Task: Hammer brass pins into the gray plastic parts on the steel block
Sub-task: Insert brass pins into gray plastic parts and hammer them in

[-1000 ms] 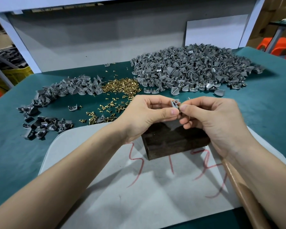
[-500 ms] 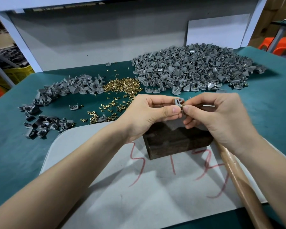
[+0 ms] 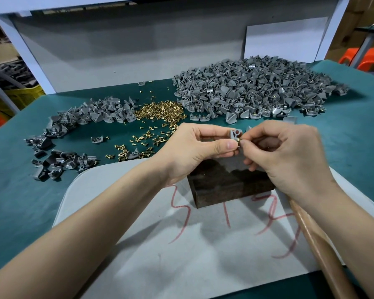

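Note:
My left hand (image 3: 194, 147) pinches a small gray plastic part (image 3: 235, 134) between thumb and fingers, just above the dark steel block (image 3: 227, 182). My right hand (image 3: 289, 156) pinches a brass pin (image 3: 238, 139) at the part's lower edge. Its palm hides the top of a wooden hammer handle (image 3: 320, 244) that runs down to the lower right; I cannot tell whether the hand holds it. Loose brass pins (image 3: 160, 111) lie heaped behind my left hand.
A big pile of gray parts (image 3: 251, 89) fills the back right of the green table (image 3: 13, 190). A smaller spread of gray parts (image 3: 73, 126) lies at left. The block stands on a gray sheet (image 3: 181, 255) with red marks. A gray back panel (image 3: 127, 50) closes the rear.
Both hands have risen slightly above the block. The gray part now stands clearer between the fingertips, with the brass pin brought up against it.

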{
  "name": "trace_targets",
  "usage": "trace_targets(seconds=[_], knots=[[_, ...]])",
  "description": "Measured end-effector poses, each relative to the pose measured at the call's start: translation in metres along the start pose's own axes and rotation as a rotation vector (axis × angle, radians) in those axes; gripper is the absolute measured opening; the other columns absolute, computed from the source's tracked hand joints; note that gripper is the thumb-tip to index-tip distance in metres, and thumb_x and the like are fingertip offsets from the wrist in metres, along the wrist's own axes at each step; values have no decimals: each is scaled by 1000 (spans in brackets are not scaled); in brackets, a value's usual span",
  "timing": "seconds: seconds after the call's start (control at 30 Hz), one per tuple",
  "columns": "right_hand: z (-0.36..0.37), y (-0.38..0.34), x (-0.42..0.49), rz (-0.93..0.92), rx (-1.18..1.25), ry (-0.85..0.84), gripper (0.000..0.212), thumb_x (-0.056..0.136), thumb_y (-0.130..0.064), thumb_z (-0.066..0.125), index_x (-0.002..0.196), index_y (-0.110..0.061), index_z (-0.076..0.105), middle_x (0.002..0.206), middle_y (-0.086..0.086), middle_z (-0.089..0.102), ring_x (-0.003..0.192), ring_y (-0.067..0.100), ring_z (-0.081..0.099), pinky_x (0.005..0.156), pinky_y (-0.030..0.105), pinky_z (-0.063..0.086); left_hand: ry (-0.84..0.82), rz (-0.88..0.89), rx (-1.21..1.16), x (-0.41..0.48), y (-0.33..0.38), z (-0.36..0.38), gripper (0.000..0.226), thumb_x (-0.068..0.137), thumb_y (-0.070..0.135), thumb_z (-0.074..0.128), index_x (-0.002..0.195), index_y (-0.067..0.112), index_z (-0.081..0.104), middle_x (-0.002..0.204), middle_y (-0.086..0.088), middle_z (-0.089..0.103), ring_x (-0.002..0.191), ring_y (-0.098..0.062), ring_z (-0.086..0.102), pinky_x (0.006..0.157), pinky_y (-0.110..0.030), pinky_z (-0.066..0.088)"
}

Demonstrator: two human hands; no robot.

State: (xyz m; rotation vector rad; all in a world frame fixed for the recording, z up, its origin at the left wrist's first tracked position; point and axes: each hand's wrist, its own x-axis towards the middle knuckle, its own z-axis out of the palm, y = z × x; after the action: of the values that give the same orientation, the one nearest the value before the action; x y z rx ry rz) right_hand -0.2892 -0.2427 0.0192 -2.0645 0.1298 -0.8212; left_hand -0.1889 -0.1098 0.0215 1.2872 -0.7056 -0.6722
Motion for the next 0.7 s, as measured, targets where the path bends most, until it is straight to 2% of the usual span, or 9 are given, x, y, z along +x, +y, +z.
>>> trace_targets(seconds=[0.2,0.3,0.53,0.7], knots=[[1,1,0,-34,-29,6,15,76,-3,70,68,-16,69,59,-8,67,42,8,61,45,30,54,-12,-10,31,0,1,0,33,73,-1,63,105,7,66,80,2,73,71,-6,68,68,-14,53],[1,0,-1,-43,-37,1,15,75,-1,71,68,-14,70,53,-6,65,41,9,61,46,31,54,-24,-14,48,0,1,0,34,70,3,65,103,8,67,79,2,73,69,-4,67,67,-13,53],[0,-2,-1,-86,-81,-12,12,74,0,72,68,-11,70,57,-6,65,42,8,61,44,26,52,-50,-18,83,0,1,-4,27,67,9,67,93,7,71,80,1,74,70,-4,67,69,-13,52],[-1,-2,-2,-106,-117,-9,10,74,0,72,69,-8,70,59,0,65,44,10,61,44,30,51,-44,-20,90,1,0,-4,27,66,9,68,92,6,71,79,0,73,69,-5,67,68,-14,53]])
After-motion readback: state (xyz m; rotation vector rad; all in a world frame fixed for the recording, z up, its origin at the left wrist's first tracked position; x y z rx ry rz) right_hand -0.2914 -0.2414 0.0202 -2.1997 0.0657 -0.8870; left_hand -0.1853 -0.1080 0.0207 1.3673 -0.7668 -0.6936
